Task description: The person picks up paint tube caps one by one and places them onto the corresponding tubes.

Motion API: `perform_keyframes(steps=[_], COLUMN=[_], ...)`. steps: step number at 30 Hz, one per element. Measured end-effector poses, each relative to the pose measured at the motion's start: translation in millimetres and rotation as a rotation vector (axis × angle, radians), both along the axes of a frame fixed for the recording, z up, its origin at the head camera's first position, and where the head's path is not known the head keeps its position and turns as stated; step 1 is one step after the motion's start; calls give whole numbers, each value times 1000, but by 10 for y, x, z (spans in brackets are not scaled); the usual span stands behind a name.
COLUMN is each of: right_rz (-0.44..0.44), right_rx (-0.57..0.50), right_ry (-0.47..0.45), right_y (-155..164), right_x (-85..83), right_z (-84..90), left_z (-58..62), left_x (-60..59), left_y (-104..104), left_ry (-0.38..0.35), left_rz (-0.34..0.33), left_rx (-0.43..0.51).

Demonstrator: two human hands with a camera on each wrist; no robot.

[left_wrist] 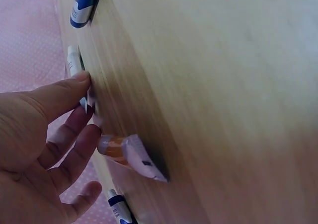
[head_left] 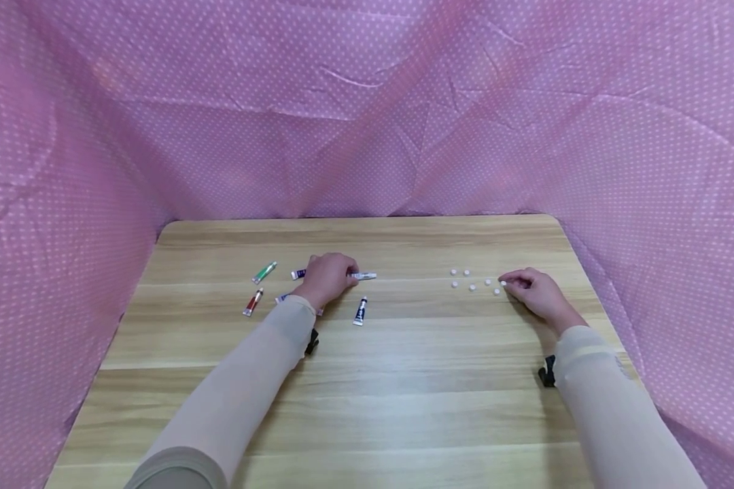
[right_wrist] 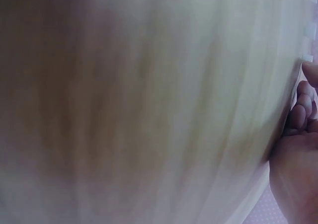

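Around you hangs a pink dotted cloth (head_left: 367, 109) that walls the wooden bench (head_left: 404, 380) on the left, far and right sides. On the left half of the bench lie small paint tubes: a green tube (head_left: 264, 272) far left, a red tube (head_left: 253, 302) nearer you on the left, and a dark blue tube (head_left: 359, 311) to the right of your left hand (head_left: 327, 277). That hand lies over the middle of the tube group, hiding part of it; a white tube (head_left: 362, 276) sticks out to the right from under its fingers (left_wrist: 64, 92), and a purple-ended tube (head_left: 298, 274) shows at its far left. In the left wrist view your thumb tip and a fingertip pinch the crimped end of the white tube, while an orange tube (left_wrist: 126, 157) lies on the bench just beside your lower fingertips, touching one of them. On the right half, 6 small white caps (head_left: 472, 287) sit scattered in a loose cluster, apart from one another. Your right hand (head_left: 538, 292) rests on the bench at the right edge of that cluster, its fingers curled narrow, the tips touching the rightmost cap (head_left: 503, 283); you cannot tell from these views whether it is truly pinched. The 2 hands lie well apart, with bare wood between them.
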State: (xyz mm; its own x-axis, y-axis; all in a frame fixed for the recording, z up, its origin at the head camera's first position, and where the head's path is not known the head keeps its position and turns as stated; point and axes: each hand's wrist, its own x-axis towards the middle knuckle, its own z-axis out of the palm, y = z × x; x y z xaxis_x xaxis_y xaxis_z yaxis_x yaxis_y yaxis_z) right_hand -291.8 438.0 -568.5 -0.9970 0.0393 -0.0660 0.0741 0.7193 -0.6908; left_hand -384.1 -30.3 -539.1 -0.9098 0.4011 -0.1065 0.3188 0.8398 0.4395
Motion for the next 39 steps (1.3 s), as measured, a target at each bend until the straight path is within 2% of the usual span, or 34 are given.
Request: perform_keyframes(steps=[8,13,17,19,24,29,33,39], right_rz=[-5,-7,-4,-8,-5,-4,-6,-6], right_rx=[-8,-5,22,32,43,46,50,63], right_ry=[-16,-28,-36,-35,-37,-57,-48,-17], right_y=[1,6,15,22,39,38,32,19], right_x=[-12,-8,-6,-9,-19,-26,-23,-14], right_z=[-20,-28,-21,-23,-32,-28,-27,-18], left_z=[-19,16,86,128,163,109,60,-5], left_x=[-10,70,217,316,610,858,975,1036], left_y=[0,-2,38,69,130,148,152,115], left_ry=[-2,23,46,32,-70,-138,-134,-82], left_rz=[21,26,65,89,144,176,179,155], left_rx=[14,8,24,29,-12,-53,-55,-68])
